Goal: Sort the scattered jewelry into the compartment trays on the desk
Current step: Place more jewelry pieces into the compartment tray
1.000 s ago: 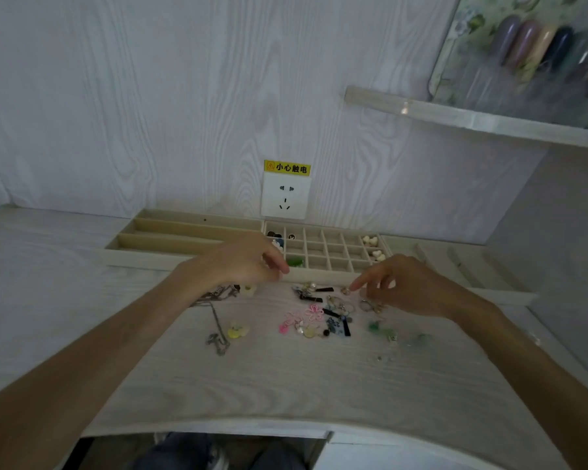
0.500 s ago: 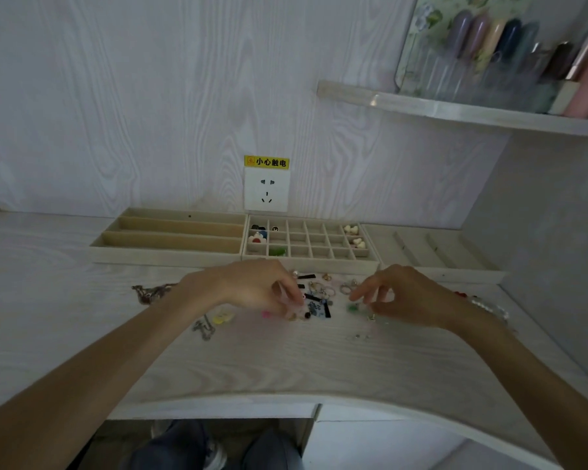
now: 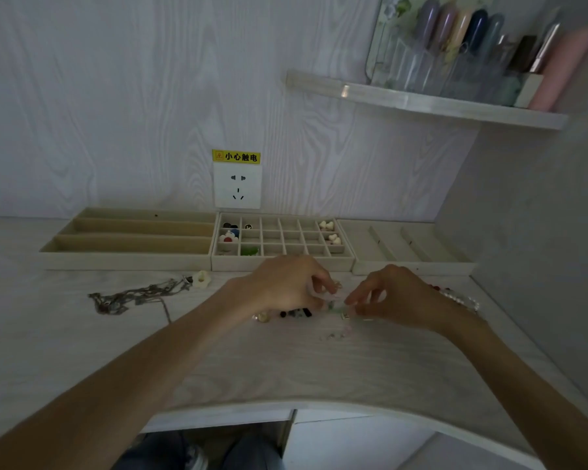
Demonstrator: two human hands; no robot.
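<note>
Pale wood-grain desk (image 3: 82, 334), three beige compartment trays (image 3: 282, 262) along the wall. Your hands have drawn together since a second ago, now over the scattered small jewelry pieces (image 3: 296, 313). Left hand (image 3: 282, 286) knuckles-up, fingers curled, apparently pinching a tiny piece; blurred. Right hand (image 3: 394, 296) fingertips down, pinching at a small green bead (image 3: 336, 308). Silver chain necklace (image 3: 133, 296) lies left.

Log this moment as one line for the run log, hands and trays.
left hand: over jewelry pile, grip unclear | right hand: fingertips at small green piece | grid tray: partly filled | chain: on desk, unsorted
</note>
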